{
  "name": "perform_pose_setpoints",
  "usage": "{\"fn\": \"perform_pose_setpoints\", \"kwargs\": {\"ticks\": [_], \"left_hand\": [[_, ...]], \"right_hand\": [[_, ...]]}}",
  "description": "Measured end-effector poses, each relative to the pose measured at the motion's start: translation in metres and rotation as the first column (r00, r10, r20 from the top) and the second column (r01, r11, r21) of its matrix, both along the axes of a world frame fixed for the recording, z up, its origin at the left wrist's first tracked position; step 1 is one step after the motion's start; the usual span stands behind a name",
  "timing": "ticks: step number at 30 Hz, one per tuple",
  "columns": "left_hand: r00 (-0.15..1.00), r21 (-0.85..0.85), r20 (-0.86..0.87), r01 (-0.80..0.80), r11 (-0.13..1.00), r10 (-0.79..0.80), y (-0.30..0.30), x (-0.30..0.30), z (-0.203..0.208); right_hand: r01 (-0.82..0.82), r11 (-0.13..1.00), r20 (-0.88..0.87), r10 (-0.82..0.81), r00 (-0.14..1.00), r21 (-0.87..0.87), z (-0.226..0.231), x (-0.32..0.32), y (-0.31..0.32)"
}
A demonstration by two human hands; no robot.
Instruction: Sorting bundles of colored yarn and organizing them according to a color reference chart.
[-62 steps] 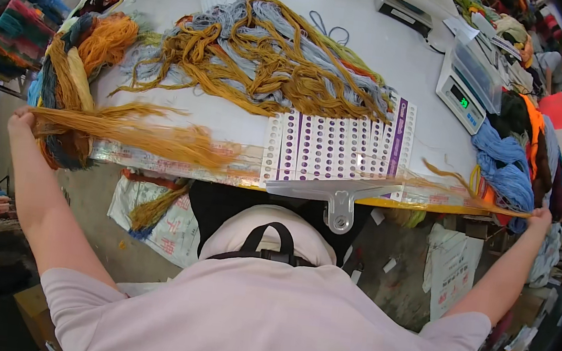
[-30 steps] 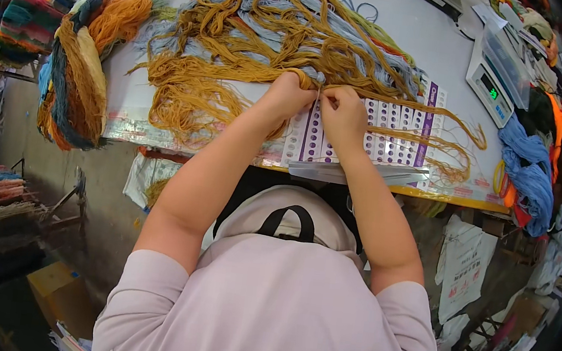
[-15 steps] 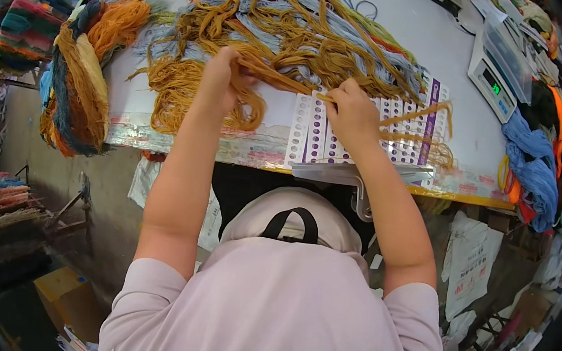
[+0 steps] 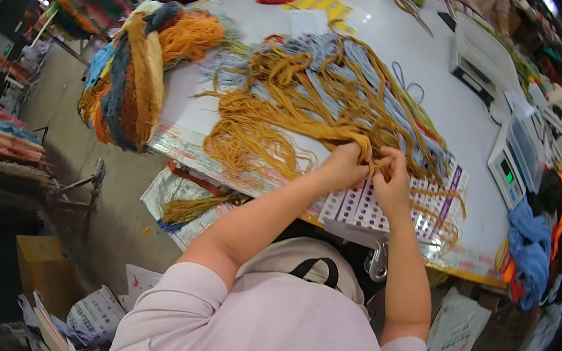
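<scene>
Both of my hands meet over the front part of the table, close together. My left hand (image 4: 344,169) is closed round a thick bunch of mustard-yellow thread (image 4: 327,132) that runs back to the left. The fingers of my right hand (image 4: 393,183) pinch a strand of the same thread beside it. Under and around my hands lie white cards with rows of holes and purple strips (image 4: 453,188). Loose mustard strands trail across the cards on the right. Behind spreads a large heap of grey-blue thread (image 4: 323,50) with mustard hanks over it.
At the left table end hang orange, dark blue and ochre hanks (image 4: 129,82). A digital scale (image 4: 507,175) stands at the right, with blue yarn (image 4: 529,235) nearby. A clear plastic holder (image 4: 351,232) juts from the front edge. Scissors (image 4: 420,17) lie at the back; another person (image 4: 484,3) is beyond.
My left hand has moved right, drawing the mustard thread along to my right hand. The head view has shifted, showing more of the table's far side.
</scene>
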State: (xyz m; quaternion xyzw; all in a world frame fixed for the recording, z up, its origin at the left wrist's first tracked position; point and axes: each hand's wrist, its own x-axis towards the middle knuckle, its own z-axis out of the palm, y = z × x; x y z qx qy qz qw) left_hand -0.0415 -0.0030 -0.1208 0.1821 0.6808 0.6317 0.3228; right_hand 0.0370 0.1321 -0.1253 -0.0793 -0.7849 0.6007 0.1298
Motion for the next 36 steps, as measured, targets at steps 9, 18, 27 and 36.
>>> {"fn": "perform_pose_setpoints", "kwargs": {"ticks": [9, 18, 27, 36], "left_hand": [[0.976, 0.396, 0.165, -0.195, 0.897, 0.139, -0.06, -0.03, 0.044], [0.653, 0.17, 0.527, -0.709, 0.685, 0.545, -0.197, -0.09, -0.008], [0.665, 0.448, 0.462, -0.746, 0.493, 0.587, -0.257, -0.17, 0.036], [0.699, 0.236, -0.178, -0.653, 0.72, 0.692, -0.162, -0.13, 0.124]], "right_hand": [[0.012, 0.845, 0.14, -0.103, 0.985, 0.535, 0.002, -0.011, -0.015], [0.117, 0.914, 0.162, -0.057, 0.985, -0.388, -0.023, -0.01, 0.004], [0.117, 0.816, 0.023, -0.157, 0.987, 0.566, -0.006, -0.006, -0.025], [0.264, 0.909, -0.042, -0.264, 0.963, 0.324, -0.009, -0.001, -0.025]]}}
